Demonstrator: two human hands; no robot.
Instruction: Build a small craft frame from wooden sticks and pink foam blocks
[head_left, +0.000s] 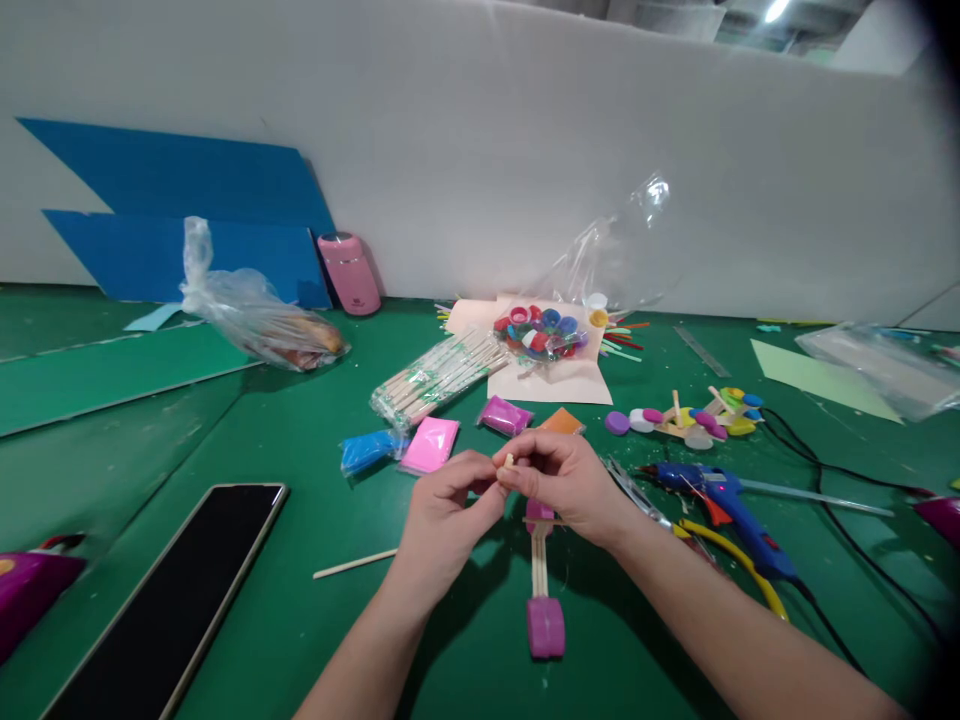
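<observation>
Between the fingertips of both hands is a small pale piece [509, 461], mostly hidden, its kind too small to make out. My left hand [455, 515] is closed in a pinch on one side of it. From the other side, my right hand [564, 482] pinches it between thumb and forefinger. Just below the right hand lies a build of thin wooden sticks [539, 568] with a pink-purple block [546, 628] at the near end and another pink piece [538, 515] partly under the hand. A loose wooden stick [355, 564] lies left of my left wrist.
Wrapped clay-like packets, blue [369, 452] and pink [430, 445], lie beyond my hands, near bagged chopsticks [442, 378] and bottle caps [541, 332]. At right are a blue glue gun [724, 500], yellow-handled pliers [739, 560] and a cap-and-stick build [694, 423]. A phone [169, 600] lies left.
</observation>
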